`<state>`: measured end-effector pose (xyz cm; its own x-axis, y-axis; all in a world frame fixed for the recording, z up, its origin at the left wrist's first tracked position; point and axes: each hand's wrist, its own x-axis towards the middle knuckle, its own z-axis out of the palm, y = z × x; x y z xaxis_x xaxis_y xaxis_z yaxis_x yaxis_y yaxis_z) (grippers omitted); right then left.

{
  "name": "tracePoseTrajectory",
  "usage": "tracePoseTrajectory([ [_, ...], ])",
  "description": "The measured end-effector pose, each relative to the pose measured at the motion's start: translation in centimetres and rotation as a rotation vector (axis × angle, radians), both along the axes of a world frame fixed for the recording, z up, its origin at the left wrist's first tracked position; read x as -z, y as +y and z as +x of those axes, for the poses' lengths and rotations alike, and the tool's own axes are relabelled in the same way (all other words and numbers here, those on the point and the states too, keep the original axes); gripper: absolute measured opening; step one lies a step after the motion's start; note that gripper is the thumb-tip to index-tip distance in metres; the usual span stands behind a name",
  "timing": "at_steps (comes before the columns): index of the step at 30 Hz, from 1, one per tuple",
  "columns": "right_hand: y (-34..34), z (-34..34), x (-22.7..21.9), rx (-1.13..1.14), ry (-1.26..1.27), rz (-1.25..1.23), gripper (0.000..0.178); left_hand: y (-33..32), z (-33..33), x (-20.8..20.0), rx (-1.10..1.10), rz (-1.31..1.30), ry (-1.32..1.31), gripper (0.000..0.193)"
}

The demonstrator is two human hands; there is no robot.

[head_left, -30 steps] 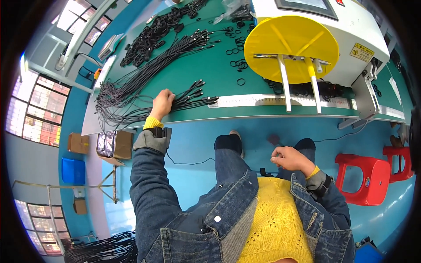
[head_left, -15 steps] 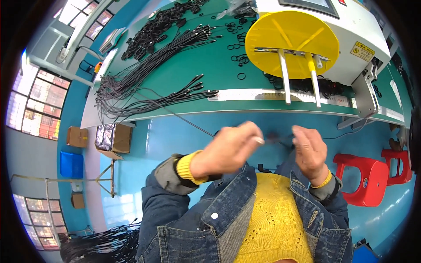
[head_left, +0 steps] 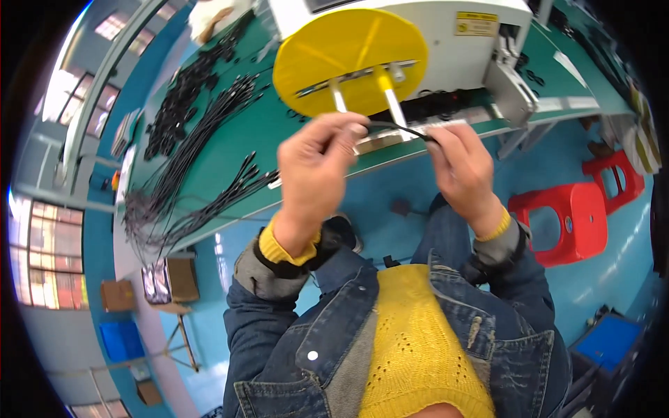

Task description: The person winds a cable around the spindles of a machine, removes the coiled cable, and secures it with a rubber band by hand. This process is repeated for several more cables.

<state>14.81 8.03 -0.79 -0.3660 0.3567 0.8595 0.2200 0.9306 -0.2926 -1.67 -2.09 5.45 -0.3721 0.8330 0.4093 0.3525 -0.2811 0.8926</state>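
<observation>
A short dark length of cable (head_left: 400,126) stretches between my two hands, just in front of the yellow disc. My left hand (head_left: 313,171) pinches its left end between thumb and fingers. At the other end my right hand (head_left: 463,171) is closed on it in the same way. Behind the hands, a round yellow disc (head_left: 348,42) carries two pale rods that point toward me. My left fingers overlap the tip of the left rod (head_left: 337,96) in the picture; whether they touch it I cannot tell. The right rod (head_left: 394,104) passes behind the cable.
The disc is fixed to a white machine (head_left: 453,59) with a metal bracket (head_left: 514,94). Bundles of black cables (head_left: 198,132) and a heap of black parts (head_left: 174,104) lie on the green table (head_left: 275,132). Red stools (head_left: 575,223) stand at the right, cartons (head_left: 182,280) at the lower left.
Both hands have risen from below the table edge to the front of the disc. The cable between them now shows clearly. My view has turned, shifting the table and machine leftward.
</observation>
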Motion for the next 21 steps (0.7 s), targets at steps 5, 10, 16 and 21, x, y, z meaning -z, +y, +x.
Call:
tracePoseTrajectory([
  [5, 4.5, -1.5, 0.0, 0.098, 0.043, 0.013, 0.017, 5.5, -1.9, 2.1, -0.115, 0.108, 0.172, 0.009],
  [10, 8.3, -3.6, 0.7, 0.115, 0.099, -0.081, 0.01, 7.9, -2.1, 2.5, -0.168, 0.128, 0.192, 0.01],
  [16, 8.2, -2.5, 1.0, 0.174, 0.125, -0.205, 0.009, 7.9, -1.1, 2.2, -0.146, 0.051, 0.083, 0.013],
  [21, 5.9, 1.0, 3.4, 0.119, 0.091, -0.346, 0.007, 6.3, -1.0, 2.2, -0.155, 0.075, -0.07, 0.014],
])
